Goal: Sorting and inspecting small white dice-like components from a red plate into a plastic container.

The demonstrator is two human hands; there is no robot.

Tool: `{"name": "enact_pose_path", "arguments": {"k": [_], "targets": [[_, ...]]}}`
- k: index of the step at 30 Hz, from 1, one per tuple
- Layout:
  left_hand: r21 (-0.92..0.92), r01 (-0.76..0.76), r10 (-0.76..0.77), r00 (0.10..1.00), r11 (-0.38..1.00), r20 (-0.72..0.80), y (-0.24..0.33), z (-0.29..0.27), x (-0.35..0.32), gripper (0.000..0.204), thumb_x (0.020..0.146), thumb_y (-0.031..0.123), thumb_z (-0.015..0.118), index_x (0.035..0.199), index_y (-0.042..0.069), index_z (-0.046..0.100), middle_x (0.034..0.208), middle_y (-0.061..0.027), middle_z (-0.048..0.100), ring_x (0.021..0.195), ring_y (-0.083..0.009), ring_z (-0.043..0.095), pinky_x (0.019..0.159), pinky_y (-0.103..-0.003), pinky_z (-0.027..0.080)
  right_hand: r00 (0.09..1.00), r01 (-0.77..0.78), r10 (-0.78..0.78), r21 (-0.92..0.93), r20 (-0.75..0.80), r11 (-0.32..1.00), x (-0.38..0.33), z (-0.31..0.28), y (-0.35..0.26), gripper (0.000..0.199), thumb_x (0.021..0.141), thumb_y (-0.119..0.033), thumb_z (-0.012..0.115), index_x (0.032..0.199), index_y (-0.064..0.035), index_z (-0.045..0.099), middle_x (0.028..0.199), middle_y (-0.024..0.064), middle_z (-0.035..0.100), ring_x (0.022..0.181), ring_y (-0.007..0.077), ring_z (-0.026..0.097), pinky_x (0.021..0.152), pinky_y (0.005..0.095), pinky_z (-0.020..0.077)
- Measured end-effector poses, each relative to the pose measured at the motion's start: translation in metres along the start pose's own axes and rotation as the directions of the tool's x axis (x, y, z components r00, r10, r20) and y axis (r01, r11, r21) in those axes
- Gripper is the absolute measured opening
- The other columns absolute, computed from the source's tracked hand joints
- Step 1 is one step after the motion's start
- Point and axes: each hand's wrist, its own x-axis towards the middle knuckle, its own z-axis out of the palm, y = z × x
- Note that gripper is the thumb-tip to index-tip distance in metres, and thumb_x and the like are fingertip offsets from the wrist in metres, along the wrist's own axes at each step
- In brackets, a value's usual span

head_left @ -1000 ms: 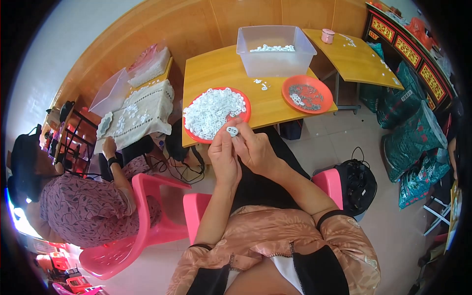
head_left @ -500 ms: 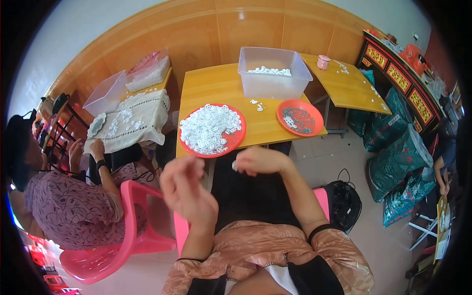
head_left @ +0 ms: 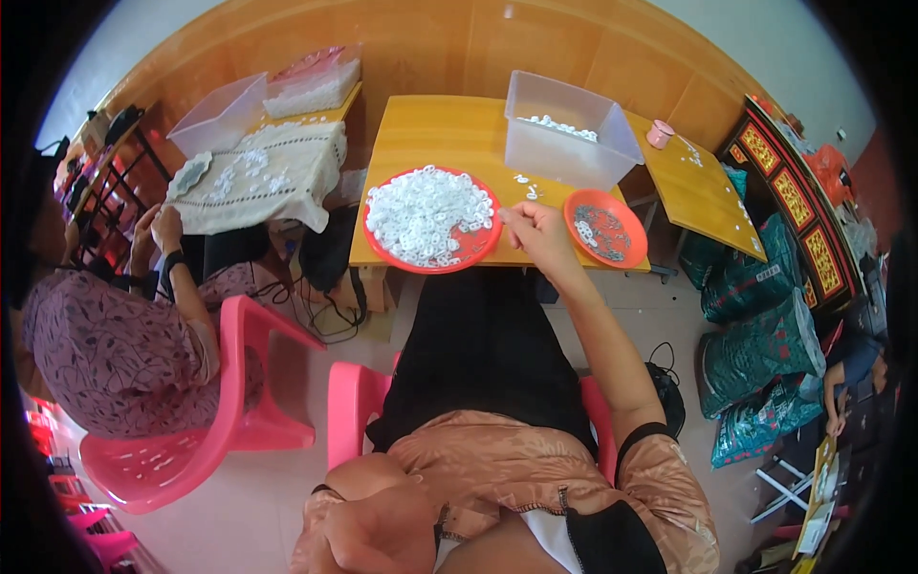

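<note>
My right hand (head_left: 535, 231) reaches over the wooden table, at the right rim of a red plate (head_left: 367, 247). Its fingers are pinched together; whatever lies between them is too small to make out. A heap of small white ring-like plastic pieces (head_left: 426, 212) fills most of that plate. To the right of my hand is a smaller orange-red dish (head_left: 635, 251) with small grey metal pieces (head_left: 612, 230) and a few white pieces. My left hand (head_left: 356, 538) is drawn back close to my body at the lower edge, its fingers hidden.
A clear plastic bin (head_left: 564, 158) with white pieces stands on the table (head_left: 435, 124), a few loose pieces in front of it. At left a person (head_left: 124, 392) sits on a pink chair (head_left: 234, 383) by a cloth-covered table (head_left: 277, 182). Green sacks (head_left: 760, 354) stand at right.
My right hand has moved forward from above my lap to the plate's right rim. My left hand has pulled back toward my body. The view has shifted slightly.
</note>
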Motion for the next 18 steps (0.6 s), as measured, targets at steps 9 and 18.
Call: {"name": "enact_pose_path", "arguments": {"k": [9,18], "targets": [[0.127,-0.071,0.068,0.997,0.989,0.032,-0.003,-0.008,0.002,0.031,0.083,0.005,0.056,0.113,0.01,0.054,0.12,0.003,0.046,0.071,-0.0111,0.052,0.058,-0.025,0.033,0.979,0.116,0.03,-0.675,0.201,0.729,0.043,0.01,0.041,0.014,0.07,-0.018,0.07,0.075,-0.0052,0.069,0.071,0.0125,0.065,0.068,0.0218,0.063,0.062,0.0338,0.0476],[-0.072,-0.351,0.351,0.936,0.934,-0.011,-0.028,0.001,0.004,0.026,0.076,-0.005,0.057,0.098,0.006,0.054,0.098,0.0022,0.049,0.063,-0.0098,0.05,0.054,-0.024,0.034,0.866,0.303,0.358,-0.936,0.349,0.179,0.078,0.047,0.014,0.028,0.065,-0.011,0.071,0.091,-0.0049,0.067,0.097,0.014,0.065,0.093,0.027,0.063,0.075,0.0401,0.0503]]}}
